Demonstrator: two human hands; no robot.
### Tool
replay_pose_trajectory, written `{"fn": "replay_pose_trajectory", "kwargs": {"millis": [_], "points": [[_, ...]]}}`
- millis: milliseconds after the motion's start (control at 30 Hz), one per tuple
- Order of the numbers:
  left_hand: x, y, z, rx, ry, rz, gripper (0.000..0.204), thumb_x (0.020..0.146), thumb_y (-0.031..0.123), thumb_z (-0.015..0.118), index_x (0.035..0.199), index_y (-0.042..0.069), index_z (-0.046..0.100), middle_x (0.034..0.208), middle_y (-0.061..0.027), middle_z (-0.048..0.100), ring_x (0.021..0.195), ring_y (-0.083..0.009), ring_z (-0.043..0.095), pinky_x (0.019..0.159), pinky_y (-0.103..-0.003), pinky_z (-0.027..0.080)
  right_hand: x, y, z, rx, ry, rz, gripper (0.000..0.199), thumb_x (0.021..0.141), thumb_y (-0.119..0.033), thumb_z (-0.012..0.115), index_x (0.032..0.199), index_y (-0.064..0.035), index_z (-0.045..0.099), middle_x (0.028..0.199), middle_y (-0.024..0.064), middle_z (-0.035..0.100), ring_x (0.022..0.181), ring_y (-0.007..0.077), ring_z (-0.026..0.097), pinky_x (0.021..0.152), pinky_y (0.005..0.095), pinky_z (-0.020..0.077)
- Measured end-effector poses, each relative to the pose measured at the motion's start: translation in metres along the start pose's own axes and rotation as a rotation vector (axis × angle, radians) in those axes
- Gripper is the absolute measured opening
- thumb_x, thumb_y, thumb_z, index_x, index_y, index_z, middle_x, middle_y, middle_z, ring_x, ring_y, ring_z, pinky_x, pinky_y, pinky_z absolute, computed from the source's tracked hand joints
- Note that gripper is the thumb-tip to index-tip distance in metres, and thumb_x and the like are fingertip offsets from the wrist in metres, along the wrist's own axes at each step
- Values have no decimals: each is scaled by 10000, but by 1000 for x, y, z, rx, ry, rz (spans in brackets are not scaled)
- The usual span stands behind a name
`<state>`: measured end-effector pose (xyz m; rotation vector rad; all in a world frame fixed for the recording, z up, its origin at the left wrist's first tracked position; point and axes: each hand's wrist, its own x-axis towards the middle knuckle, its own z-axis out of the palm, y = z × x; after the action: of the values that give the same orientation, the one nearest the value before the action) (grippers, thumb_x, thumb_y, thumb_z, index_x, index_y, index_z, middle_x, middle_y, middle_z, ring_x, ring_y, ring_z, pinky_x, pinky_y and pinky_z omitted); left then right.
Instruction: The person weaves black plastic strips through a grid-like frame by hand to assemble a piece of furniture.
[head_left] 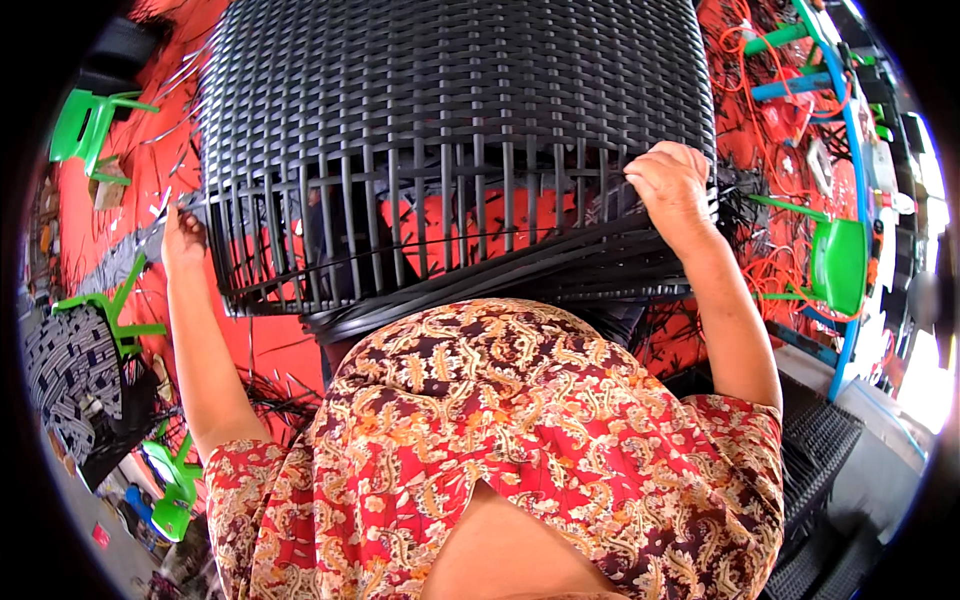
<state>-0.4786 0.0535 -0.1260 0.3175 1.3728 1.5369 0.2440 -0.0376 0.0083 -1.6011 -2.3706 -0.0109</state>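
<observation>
Left hand (184, 236): left of our black weave (460, 85)
Right hand (670, 184): curled at the weave's right edge
Grips: we cannot tell

The tight weave (460, 70) blocks any way through the upper part. Below it, narrow slots lie open between the bare bars (507, 195), with red floor (285, 350) visible beyond. A thick bundle of strips (590, 255) crosses the lower slots and crowds the room before the shirt (480, 390). Outside the right hand (672, 182), stray strips (738, 215), a green chair (840, 265) and a blue frame (798, 88) obstruct passage.
</observation>
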Motion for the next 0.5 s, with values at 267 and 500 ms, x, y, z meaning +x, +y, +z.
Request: {"fn": "replay_pose_trajectory", "kwargs": {"millis": [267,500], "points": [[-5,-10,-4,9,-29,6,253,917,295,572,923,45,605,692,2,502,597,-103,436,532,-221,372,1,24,-8,368,-307,177,117,830,-181,593,862,-81,646,1074,24,604,1232,292,387,1049,410,262],[39,10,-32,-88,53,87,153,931,184,541,922,33,569,721,-6,517,543,-86,418,440,-214,338,18,-43,2,-67,151,62,173,714,-194,650,869,-134,602,1172,14,513,1155,240,441,923,461,318]]}}
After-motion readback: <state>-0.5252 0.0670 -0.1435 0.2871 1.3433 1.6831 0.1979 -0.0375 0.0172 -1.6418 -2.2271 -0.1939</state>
